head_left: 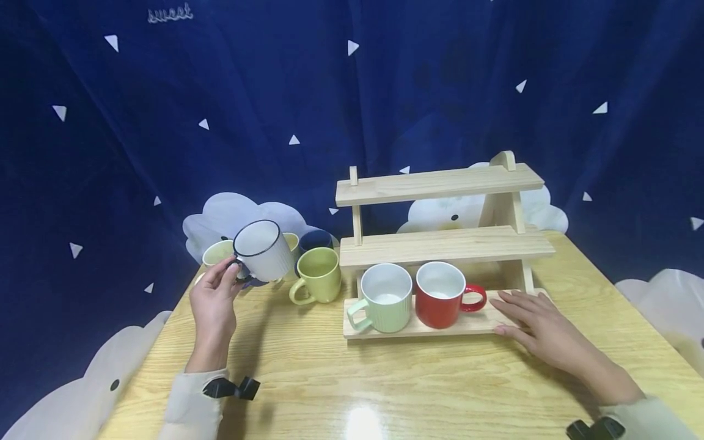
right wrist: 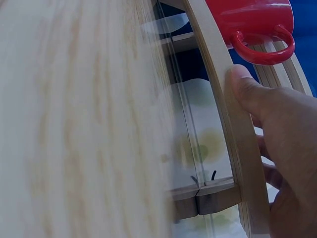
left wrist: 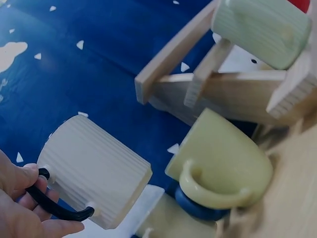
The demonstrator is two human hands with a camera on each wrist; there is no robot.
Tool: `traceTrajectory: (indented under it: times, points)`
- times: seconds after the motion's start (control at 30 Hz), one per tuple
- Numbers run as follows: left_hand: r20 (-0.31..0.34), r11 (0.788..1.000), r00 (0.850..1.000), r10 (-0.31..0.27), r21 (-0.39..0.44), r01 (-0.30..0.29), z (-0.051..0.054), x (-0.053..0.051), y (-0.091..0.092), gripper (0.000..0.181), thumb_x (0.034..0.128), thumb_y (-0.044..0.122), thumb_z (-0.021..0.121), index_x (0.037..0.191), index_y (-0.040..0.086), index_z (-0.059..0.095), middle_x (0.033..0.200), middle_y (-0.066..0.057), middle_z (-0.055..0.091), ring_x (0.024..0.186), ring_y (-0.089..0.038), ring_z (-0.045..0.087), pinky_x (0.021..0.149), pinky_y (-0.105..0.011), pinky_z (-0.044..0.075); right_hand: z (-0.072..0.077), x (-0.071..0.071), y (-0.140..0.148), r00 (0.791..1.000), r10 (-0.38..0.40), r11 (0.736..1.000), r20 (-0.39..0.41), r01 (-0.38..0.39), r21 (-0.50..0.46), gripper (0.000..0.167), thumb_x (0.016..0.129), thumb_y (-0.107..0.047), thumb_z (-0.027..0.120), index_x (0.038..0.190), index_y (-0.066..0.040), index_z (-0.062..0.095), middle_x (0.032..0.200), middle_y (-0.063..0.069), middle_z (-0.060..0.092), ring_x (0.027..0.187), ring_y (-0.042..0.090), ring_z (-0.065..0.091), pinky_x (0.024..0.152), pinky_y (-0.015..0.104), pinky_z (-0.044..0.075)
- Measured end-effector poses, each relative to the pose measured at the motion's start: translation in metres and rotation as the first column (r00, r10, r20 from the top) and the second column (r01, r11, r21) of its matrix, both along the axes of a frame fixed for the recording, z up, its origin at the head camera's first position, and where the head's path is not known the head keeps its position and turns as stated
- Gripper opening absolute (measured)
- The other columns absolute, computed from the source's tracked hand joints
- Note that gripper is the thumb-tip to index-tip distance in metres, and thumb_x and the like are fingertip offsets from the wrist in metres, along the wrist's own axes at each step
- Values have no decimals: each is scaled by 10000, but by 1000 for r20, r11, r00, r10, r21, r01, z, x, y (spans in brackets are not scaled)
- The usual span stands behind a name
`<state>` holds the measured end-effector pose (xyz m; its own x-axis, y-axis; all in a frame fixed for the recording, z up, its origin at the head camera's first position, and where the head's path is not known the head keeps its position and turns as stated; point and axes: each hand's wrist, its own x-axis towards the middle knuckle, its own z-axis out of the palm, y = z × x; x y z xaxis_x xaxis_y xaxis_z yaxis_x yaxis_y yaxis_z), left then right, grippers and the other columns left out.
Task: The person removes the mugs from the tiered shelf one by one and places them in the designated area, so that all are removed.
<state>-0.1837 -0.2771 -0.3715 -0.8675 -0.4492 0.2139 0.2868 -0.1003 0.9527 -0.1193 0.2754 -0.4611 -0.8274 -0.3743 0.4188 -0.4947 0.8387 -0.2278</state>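
My left hand (head_left: 216, 299) pinches the black handle (left wrist: 62, 208) of a white ribbed mug (head_left: 273, 256), which has a dark rim. The mug is held tilted above the table, its mouth facing up and left in the head view. At the right, my right hand (head_left: 541, 330) rests on the right end of the bottom board of a wooden three-tier shelf (head_left: 445, 244). In the right wrist view its thumb touches the board's edge. A red mug (head_left: 438, 305) and a pale green ribbed mug (head_left: 387, 308) stand side by side on that board.
A yellow-green mug (head_left: 320, 275) stands on the table left of the shelf. Behind it are a dark blue mug (head_left: 316, 239) and another yellowish mug, partly hidden. A pale cup (head_left: 217, 250) shows behind my left hand. A blue curtain (head_left: 275, 91) hangs behind the wooden table (head_left: 308, 366).
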Motion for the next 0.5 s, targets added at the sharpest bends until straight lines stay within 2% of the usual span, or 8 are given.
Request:
traceTrajectory:
  times: [0.27, 0.5]
  points:
    - [55, 1000, 998, 10, -14, -9, -19, -2, -8, 319, 944, 28, 636, 1229, -110, 600, 987, 32, 689, 962, -124, 653, 844, -253, 555, 2, -1, 0, 1000, -1, 1000, 3, 1, 8, 535, 874, -369, 732, 1331, -119, 611, 1338, 183, 572, 1242, 426, 471, 1139, 611, 172]
    - [117, 996, 993, 5, -88, 6, -35, -4, -10, 330, 956, 92, 639, 1241, -72, 610, 1005, 75, 665, 997, -105, 632, 904, -297, 526, 2, 0, 0, 1000, -12, 1000, 24, 12, 6, 532, 883, -378, 721, 1332, -116, 608, 1341, 187, 566, 1251, 428, 461, 1144, 610, 155]
